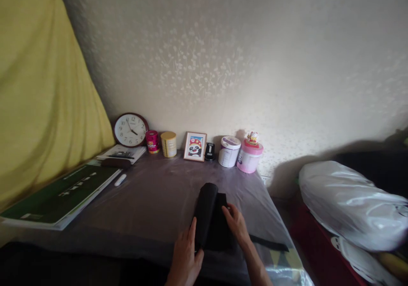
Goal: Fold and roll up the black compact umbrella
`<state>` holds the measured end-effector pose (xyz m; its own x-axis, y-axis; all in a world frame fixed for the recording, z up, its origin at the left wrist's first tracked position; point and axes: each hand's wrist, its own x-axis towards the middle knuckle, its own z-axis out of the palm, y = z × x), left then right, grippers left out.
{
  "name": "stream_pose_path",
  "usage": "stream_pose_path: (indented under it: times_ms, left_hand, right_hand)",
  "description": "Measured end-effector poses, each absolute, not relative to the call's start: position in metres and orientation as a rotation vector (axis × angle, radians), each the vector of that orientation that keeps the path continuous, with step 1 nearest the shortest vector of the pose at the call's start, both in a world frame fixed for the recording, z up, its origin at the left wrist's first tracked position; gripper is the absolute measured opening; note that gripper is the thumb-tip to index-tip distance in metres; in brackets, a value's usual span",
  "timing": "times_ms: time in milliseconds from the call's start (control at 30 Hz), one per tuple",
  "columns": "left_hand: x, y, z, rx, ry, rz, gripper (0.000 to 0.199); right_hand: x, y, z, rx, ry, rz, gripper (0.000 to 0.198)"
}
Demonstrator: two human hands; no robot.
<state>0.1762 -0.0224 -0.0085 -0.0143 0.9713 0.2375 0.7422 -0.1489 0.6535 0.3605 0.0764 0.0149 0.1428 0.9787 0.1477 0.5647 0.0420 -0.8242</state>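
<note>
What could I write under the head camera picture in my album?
Left hand and right hand at a black roll on the table, clock and panda picture behind.

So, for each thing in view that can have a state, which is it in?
Black roll: partly rolled, flap flat to its right
Left hand: touching the roll's lower end
Right hand: touching the flap's right edge
Green book: shut, flat
Clock: upright, face out
Picture frame: upright
Yellow tin: lid on
White tub: lid on
Pink tub: lid on, figurine on top
Magenta can: upright
White bag: bulging
</note>
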Motion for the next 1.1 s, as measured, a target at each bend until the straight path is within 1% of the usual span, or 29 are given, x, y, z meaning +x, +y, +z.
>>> stream_pose_path:
  times_ms: [200, 333, 433, 567, 667, 733, 867, 1100]
  left_hand:
    - [0.176, -0.025, -0.008, 1.932, 1.764, 0.955, 0.074]
    - [0.174, -0.026, -0.008, 1.935, 1.747, 0.959, 0.073]
    - [0.172, -0.026, -0.010, 1.940, 1.748, 0.956, 0.071]
    - [0.170, -0.025, -0.015, 1.982, 1.740, 1.002, 0.068]
    - [0.169, -0.024, -0.017, 1.996, 1.727, 1.039, 0.065]
    - [0.168, -0.024, -0.018, 1.997, 1.722, 1.039, 0.061]
    - [0.167, -0.023, -0.018, 1.982, 1.722, 1.055, 0.057]
    - [0.164, -0.021, -0.029, 1.952, 1.687, 1.152, 0.061]
  right_hand:
    - [0.337, 0.048, 0.023, -1.574, -1.574, 0.609, 0.048]
    - [0.320, 0.032, 0.034, -1.556, -1.616, 0.625, 0.046]
    - [0.307, 0.025, 0.041, -1.542, -1.609, 0.680, 0.041]
    - [0.291, 0.018, 0.046, -1.535, -1.630, 0.725, 0.026]
    - [0.282, 0.013, 0.046, -1.526, -1.683, 0.650, 0.017]
    - [0.278, 0.009, 0.045, -1.520, -1.713, 0.567, 0.014]
    - [0.275, 0.003, 0.042, -1.514, -1.762, 0.444, 0.014]
    - [0.271, -0.002, 0.042, -1.505, -1.854, 0.302, 0.015]
